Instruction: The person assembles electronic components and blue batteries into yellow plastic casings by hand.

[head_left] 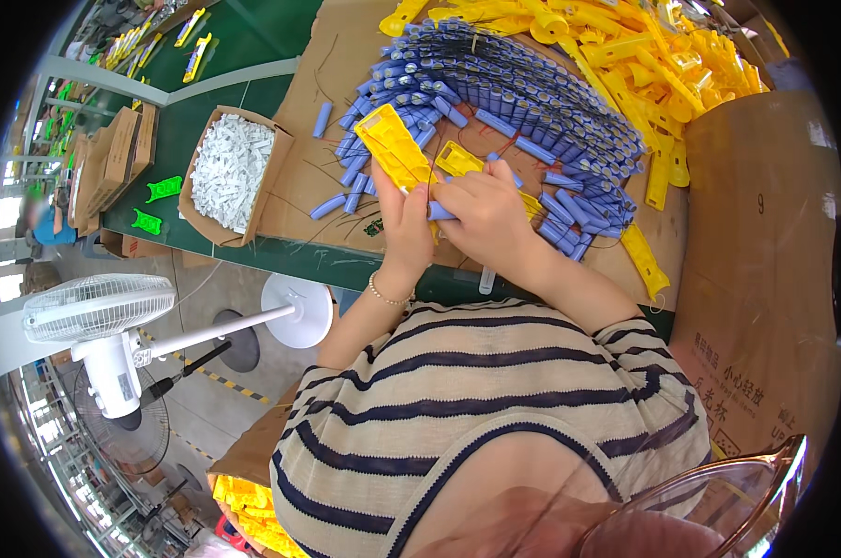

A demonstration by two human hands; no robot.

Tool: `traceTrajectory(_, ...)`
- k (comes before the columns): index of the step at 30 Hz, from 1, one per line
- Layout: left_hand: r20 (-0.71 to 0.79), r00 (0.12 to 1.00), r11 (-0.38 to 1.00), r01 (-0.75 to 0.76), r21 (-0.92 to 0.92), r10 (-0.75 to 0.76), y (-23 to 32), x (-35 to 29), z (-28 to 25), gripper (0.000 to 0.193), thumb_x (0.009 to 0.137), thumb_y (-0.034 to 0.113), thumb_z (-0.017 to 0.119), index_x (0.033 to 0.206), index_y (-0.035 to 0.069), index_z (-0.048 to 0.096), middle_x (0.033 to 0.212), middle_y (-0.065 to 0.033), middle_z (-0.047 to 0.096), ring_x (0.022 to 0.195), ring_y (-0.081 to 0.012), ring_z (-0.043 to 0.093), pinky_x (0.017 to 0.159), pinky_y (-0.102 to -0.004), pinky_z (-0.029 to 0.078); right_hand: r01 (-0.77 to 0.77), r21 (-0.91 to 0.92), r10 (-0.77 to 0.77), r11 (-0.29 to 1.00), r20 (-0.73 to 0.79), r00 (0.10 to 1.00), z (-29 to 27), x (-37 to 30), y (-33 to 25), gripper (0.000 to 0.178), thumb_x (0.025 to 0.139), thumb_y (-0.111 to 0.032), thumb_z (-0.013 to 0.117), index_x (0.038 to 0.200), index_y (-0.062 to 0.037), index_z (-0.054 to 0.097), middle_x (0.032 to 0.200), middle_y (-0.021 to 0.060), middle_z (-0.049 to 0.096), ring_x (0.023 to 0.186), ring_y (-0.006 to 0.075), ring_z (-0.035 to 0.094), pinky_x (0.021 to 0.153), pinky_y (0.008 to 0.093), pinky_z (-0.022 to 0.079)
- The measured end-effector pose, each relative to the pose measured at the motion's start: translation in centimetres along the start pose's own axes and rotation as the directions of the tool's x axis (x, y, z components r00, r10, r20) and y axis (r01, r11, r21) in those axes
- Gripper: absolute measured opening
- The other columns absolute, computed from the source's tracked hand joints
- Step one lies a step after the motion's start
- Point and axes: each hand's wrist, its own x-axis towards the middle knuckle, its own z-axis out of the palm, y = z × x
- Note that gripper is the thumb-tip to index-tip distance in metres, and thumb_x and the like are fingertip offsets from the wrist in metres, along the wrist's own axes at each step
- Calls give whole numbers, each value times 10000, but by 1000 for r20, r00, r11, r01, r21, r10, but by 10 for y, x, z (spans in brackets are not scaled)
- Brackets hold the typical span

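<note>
While the left hand (407, 221) closes round one yellow plastic casing (393, 149) above the cardboard sheet (286, 200), the right hand (481, 209) curls against its near end, its exact hold unclear, beside one blue cylindrical cell (442, 212); beyond lie uncountable blue cells (532, 88), leftward one open carton (270, 179), two green plastic pieces (165, 189)

A cream knit top (476, 391) is worn, crossed by broad navy stripes with finely scalloped edges. The rounded neckline (495, 430) is finished with a dark navy band. The same striping is carried onto the left sleeve (326, 379) and right sleeve (658, 358); both forearms are left bare below. A bracelet (383, 295) of small pale beads is worn at the left wrist. Left fingers (419, 206) and right fingers (458, 193) are uncovered. Thin, shiny metallic-rimmed eyeglasses (789, 462) are noted, partly cut off at lower right.
</note>
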Motion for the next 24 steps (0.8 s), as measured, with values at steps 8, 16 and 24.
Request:
traceTrajectory(8, 76, 991, 993, 114, 6, -114, -1, 1, -9, 534, 830, 8, 406, 1342, 47, 261, 1114, -122, 505, 974, -177, 522, 902, -306, 422, 137, 134, -156, 981, 140, 978, -9, 4, 16, 151, 722, -150, 684, 729, -118, 536, 634, 42, 574, 605, 188, 581, 601, 330, 337)
traceTrajectory(16, 217, 950, 973, 207, 99, -224, -6, 9, -13, 436, 854, -7, 379, 1283, 31, 310, 1061, -100, 514, 859, -147, 542, 764, -282, 463, -670, 723, 594, 168, 468, 655, -19, 5, 39, 160, 823, -123, 626, 956, -34, 627, 840, 92, 620, 823, 162, 563, 724, 263, 408)
traceTrajectory(24, 241, 941, 927, 147, 344, -239, -11, 2, -3, 491, 866, -38, 391, 1336, 22, 264, 1154, -112, 488, 961, -158, 531, 820, -286, 454, -607, 395, 457, 690, 413, 788, -36, 7, 33, 240, 779, -117, 685, 971, 21, 646, 844, 62, 665, 779, 115, 565, 712, 261, 455)
